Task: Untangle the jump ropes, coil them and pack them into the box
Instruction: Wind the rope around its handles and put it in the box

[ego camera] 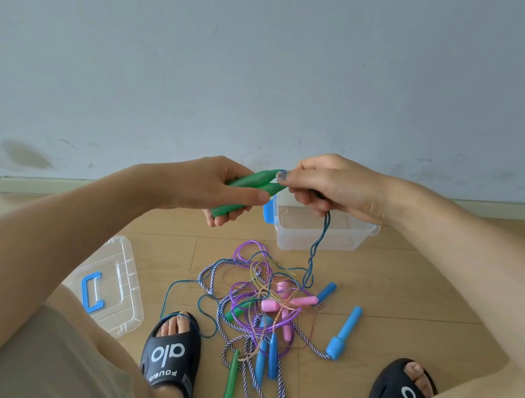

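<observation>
Green handles (253, 185) — inside left grip (220, 192)

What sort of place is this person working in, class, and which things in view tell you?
Probably a room in a home: a wood-look floor, a plain painted wall with a skirting board, and house slippers on the feet.

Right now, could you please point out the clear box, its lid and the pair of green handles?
clear box (296, 239), head view, front wall.
lid (122, 283), head view, clear top panel.
green handles (257, 180), head view, upper shafts.
</observation>
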`<state>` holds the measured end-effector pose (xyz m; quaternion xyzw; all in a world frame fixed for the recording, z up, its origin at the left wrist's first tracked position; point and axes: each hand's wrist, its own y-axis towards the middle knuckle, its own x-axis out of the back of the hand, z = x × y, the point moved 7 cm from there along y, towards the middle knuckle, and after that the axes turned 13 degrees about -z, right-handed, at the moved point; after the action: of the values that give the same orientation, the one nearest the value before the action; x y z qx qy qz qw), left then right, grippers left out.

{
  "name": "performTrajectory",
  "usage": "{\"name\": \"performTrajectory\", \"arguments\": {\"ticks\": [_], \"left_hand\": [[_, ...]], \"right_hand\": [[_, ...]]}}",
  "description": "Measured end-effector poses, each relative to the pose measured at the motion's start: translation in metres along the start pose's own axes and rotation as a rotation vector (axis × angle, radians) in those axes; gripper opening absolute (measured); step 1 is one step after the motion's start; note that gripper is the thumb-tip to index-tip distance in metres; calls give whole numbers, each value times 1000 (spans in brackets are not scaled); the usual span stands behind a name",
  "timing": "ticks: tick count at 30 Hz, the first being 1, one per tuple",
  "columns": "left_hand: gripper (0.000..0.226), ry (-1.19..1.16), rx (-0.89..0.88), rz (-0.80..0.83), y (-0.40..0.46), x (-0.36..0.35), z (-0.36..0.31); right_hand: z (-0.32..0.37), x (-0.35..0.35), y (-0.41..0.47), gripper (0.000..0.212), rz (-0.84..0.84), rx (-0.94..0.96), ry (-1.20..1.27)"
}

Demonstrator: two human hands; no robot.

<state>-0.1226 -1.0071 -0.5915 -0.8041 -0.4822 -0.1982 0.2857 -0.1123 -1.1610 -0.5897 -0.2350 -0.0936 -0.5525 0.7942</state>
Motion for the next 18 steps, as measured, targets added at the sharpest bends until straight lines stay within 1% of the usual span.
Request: {"name": "performTrajectory", "arguments": {"ticks": [6,8,10,11,12,14,16,18], "left_hand": [[34,76,-20,-94,1,9,-1],[35,129,-60,-181,2,14,-3],[42,252,-153,-309,2,21,-8],[42,343,-220,-378,2,24,-12],[38,437,-286,-447,1,27,-17],[28,579,-366,-567,0,32,-25],[28,660,-371,-622,2,34,-27],[36,695,-371,-627,5,33,-27]], "right_hand": [[10,-4,1,35,-50,105,19],[11,-3,3,43,-76,97,72],[9,-1,6,52,-104,78,117],[9,0,7,50,-125,71,130],[8,3,7,44,-149,66,139],[9,8,9,32,-193,59,152],[11,12,10,31,-227,70,155],[13,13,10,32,-250,85,159]]}}
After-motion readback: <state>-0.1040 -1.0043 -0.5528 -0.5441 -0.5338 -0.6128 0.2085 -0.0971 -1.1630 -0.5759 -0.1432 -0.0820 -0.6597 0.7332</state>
